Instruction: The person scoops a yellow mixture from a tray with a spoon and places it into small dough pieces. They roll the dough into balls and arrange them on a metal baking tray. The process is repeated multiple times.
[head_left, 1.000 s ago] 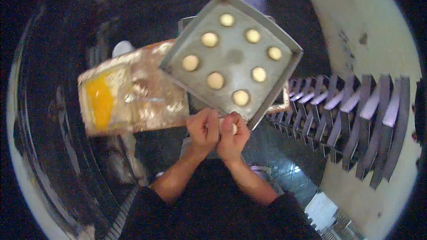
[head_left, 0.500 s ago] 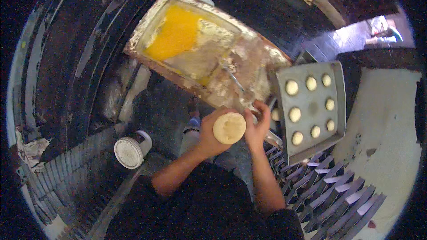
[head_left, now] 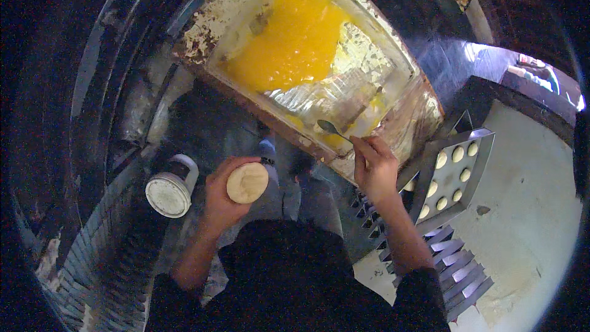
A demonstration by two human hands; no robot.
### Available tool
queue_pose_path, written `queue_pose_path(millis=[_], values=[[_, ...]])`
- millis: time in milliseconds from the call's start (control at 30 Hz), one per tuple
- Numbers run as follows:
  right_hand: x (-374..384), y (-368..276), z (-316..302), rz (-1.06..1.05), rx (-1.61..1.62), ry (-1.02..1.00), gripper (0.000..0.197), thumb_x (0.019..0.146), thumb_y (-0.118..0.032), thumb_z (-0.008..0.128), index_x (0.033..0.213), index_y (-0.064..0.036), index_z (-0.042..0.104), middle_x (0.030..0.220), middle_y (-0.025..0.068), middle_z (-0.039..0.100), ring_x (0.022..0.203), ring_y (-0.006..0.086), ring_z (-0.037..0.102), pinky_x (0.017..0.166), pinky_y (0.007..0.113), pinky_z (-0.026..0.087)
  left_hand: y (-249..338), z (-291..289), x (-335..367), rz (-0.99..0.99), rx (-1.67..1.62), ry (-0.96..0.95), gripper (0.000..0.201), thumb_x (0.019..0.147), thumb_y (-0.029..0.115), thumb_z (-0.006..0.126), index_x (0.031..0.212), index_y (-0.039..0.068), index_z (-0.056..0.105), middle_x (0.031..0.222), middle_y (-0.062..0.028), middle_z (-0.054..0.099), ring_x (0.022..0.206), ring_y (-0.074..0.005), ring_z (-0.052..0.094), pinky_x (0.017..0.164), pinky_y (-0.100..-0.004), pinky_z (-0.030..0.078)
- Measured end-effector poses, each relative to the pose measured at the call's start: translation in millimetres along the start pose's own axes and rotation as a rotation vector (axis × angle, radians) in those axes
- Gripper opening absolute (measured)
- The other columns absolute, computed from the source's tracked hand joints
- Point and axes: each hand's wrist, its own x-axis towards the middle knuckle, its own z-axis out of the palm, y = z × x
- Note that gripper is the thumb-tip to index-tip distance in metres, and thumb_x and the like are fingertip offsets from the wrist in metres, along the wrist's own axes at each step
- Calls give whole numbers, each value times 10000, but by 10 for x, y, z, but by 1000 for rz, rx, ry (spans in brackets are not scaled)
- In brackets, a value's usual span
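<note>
My left hand (head_left: 219, 195) is closed around a round, pale piece of dough (head_left: 247, 183) with a shallow hollow in its top. Between the thumb and fingers of my right hand (head_left: 377, 169) is the handle of a spoon (head_left: 330, 127). Its dark bowl hangs over the near right part of a shallow tray (head_left: 402, 83). Smooth yellow filling (head_left: 295, 31) covers the tray's far left side, while the near part is thinly smeared. Under the tray lies a stained, flour-crusted board (head_left: 418, 117).
To the right, a metal baking pan (head_left: 483, 154) holds several dough balls. Stacked grey metal slats (head_left: 458, 270) stand below it, with a pale surface (head_left: 522, 190) farther right. A white lidded bucket (head_left: 169, 198) is left of my left hand.
My hands have moved apart: the left has gone left with the dough, the right up to the yellow tray. The spoon, lying on the board earlier, is now in my right hand. The view shifted.
</note>
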Motion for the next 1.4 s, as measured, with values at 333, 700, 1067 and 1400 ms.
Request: queue_pose_path(millis=[333,700,1067,1400], values=[[302,-273,93,206,186,-162,177,878,9,683,1039,-31,743,937,159,686,771,350,682,682,425,550,2,-9,92,158,-21,119,639,637,-46,847,1244,35,663,1186,-129,729,1071,-249,709,939,-364,557],[374,-191,328,195,135,-278,133,940,-48,671,1058,-19,727,988,143,707,869,281,702,743,365,548,-162,100,128,105,-81,198,655,660,-9,910,1247,49,627,1183,-117,678,1109,-232,663,955,-365,551],[370,-913,-302,-159,600,35,137,893,20,728,1019,-19,689,996,158,677,852,266,656,771,365,522,746,250,461,26,-430,0,507,729,-32,871,1190,20,667,1160,-85,699,1067,-180,674,967,-341,534],[122,-808,-209,-267,198,111,247,825,122,694,1010,-36,651,969,172,632,859,315,633,754,393,527,729,167,601,302,-107,-84,435,727,-45,840,1134,39,712,1147,-103,717,1073,-242,690,955,-367,537]])
